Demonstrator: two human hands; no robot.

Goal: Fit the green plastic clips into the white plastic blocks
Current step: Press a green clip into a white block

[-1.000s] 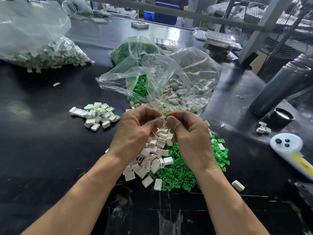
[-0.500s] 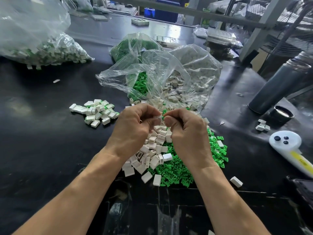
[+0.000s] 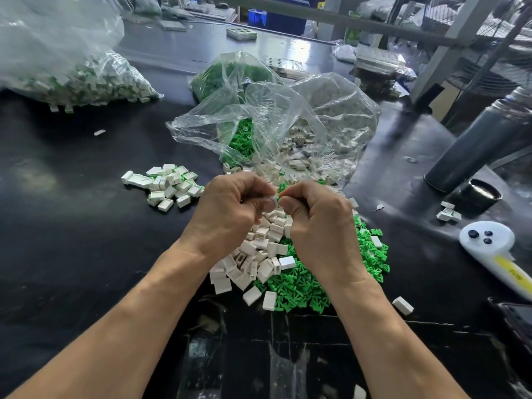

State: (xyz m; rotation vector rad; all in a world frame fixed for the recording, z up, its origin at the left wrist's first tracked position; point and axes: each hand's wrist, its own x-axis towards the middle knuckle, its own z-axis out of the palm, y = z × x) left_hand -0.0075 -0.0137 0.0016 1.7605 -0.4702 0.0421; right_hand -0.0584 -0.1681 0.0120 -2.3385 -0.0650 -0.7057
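Observation:
My left hand (image 3: 227, 211) and my right hand (image 3: 319, 223) meet fingertip to fingertip above the middle of the black table. The left pinches a small white block (image 3: 272, 196); the right pinches a green clip (image 3: 279, 192) against it. Fingers hide most of both parts. Under the hands lies a heap of loose white blocks (image 3: 256, 254), and beside it, to the right, a heap of green clips (image 3: 299, 289). A small pile of blocks with green showing in them (image 3: 167, 184) lies to the left.
An open clear bag (image 3: 288, 125) of clips and blocks lies behind the hands. A second bag (image 3: 72, 76) sits at far left. On the right stand a grey flask (image 3: 478, 145) and its black cap (image 3: 483, 194), with a white controller (image 3: 495, 249) nearby.
Both hands stay together over the heaps; the pinched block and clip are pressed closer between the fingertips. The view has shifted slightly.

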